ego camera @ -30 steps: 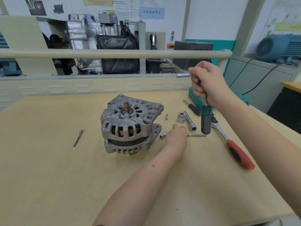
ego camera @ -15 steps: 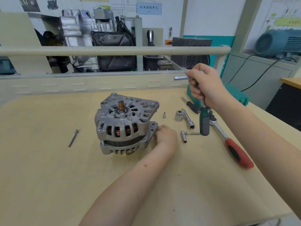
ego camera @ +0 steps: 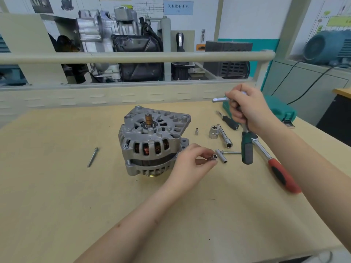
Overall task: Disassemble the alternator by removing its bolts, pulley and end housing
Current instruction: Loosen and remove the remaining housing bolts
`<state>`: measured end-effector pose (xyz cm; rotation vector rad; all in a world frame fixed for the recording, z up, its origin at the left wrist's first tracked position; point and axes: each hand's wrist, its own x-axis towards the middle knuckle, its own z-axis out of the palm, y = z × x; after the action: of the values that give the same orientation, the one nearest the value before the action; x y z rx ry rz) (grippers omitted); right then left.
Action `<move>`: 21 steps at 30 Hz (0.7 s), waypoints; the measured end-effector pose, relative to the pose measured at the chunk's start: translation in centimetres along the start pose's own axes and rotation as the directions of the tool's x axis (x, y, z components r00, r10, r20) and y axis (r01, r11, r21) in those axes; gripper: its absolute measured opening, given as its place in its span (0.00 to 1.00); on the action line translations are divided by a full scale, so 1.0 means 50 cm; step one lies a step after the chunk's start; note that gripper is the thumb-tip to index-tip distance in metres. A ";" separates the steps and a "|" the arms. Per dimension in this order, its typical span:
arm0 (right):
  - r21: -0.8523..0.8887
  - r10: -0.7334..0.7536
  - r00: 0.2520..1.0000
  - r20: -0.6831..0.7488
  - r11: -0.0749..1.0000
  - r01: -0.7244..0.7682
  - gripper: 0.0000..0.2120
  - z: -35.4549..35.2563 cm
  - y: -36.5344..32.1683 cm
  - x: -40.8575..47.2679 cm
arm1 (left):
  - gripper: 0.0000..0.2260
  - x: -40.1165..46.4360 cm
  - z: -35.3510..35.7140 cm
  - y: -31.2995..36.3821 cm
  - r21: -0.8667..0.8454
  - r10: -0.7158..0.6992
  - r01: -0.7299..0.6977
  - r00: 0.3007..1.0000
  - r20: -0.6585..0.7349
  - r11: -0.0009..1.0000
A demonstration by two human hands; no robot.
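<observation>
The silver alternator (ego camera: 152,143) stands on the wooden bench (ego camera: 76,196) with its shaft end up and copper windings showing through the slots. One long bolt (ego camera: 92,157) lies loose to its left. My left hand (ego camera: 191,162) is just right of the housing and pinches a small dark socket (ego camera: 212,158) between thumb and fingers. My right hand (ego camera: 248,109) is raised above the tools and grips a green-handled ratchet (ego camera: 247,149), whose handle hangs downward and whose metal end sticks out to the left.
Right of the alternator lie a tiny socket (ego camera: 196,131), a large socket (ego camera: 213,132), an extension bar (ego camera: 225,138), a T-shaped bar (ego camera: 224,156), a black-handled driver (ego camera: 228,121) and a red-handled ratchet (ego camera: 275,164). A green tool case (ego camera: 281,109) sits at the back right.
My left hand has drawn back from the alternator's side and now holds a small socket up in its fingertips. My right hand with the green ratchet has stayed about where it was.
</observation>
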<state>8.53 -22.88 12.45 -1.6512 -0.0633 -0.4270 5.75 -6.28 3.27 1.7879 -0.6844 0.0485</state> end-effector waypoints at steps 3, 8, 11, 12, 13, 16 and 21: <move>0.003 -0.015 1.000 0.025 1.000 0.015 0.10 0.004 -0.010 -0.013 | 0.08 -0.005 -0.013 0.021 -0.110 0.023 -0.026 1.000 -0.021 0.994; -0.047 -0.094 0.986 0.141 0.994 0.102 0.10 0.020 -0.049 -0.054 | 0.08 -0.014 -0.072 0.085 -0.356 0.072 -0.114 0.989 -0.128 0.928; -0.143 -0.184 0.959 0.217 0.965 0.218 0.10 0.045 -0.084 -0.073 | 0.08 -0.007 -0.122 0.115 -0.240 0.118 -0.161 0.976 -0.182 0.957; -0.191 -0.217 0.947 0.237 0.945 0.265 0.10 0.055 -0.094 -0.075 | 0.08 -0.006 -0.135 0.120 -0.176 0.133 -0.167 0.973 -0.188 0.970; -0.238 -0.249 0.935 0.252 0.921 0.310 0.10 0.065 -0.100 -0.077 | 0.09 -0.005 -0.144 0.122 -0.111 0.154 -0.178 0.970 -0.190 0.978; -0.303 -0.312 0.910 0.273 0.870 0.389 0.11 0.087 -0.105 -0.077 | 0.11 -0.005 -0.158 0.115 0.143 0.238 -0.217 0.959 -0.154 0.966; -0.336 -0.383 0.877 0.291 0.817 0.468 0.12 0.098 -0.101 -0.074 | 0.05 -0.004 -0.170 0.107 0.272 0.264 -0.238 0.963 -0.062 0.932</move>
<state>4.82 -16.71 15.76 -2.0895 -0.5529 -0.6359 5.66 0.51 10.70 1.9240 -0.8644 0.4150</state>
